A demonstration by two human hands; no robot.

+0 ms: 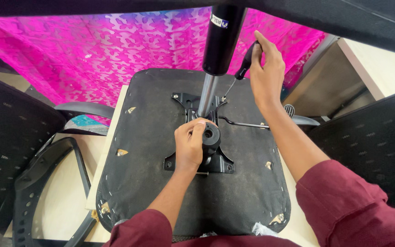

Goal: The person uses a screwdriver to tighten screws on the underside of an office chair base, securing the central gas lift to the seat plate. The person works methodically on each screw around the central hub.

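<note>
An upturned black chair seat (152,151) lies on a table, underside up. A black metal tilt mechanism plate (216,162) is bolted at its middle, with a gas lift cylinder (219,41) rising from it toward the camera. My left hand (189,144) grips the round black knob (210,136) on the mechanism. My right hand (266,73) holds a black-handled screwdriver (244,64), its tip at the plate's far right corner screw (224,98). A thin metal lever (245,123) sticks out to the right.
A black mesh chair back (5,142) and armrest (42,183) stand at the left. Another mesh chair back (371,151) is at the right. Pink patterned cloth (115,50) hangs behind. A steel cabinet (330,82) stands at the back right.
</note>
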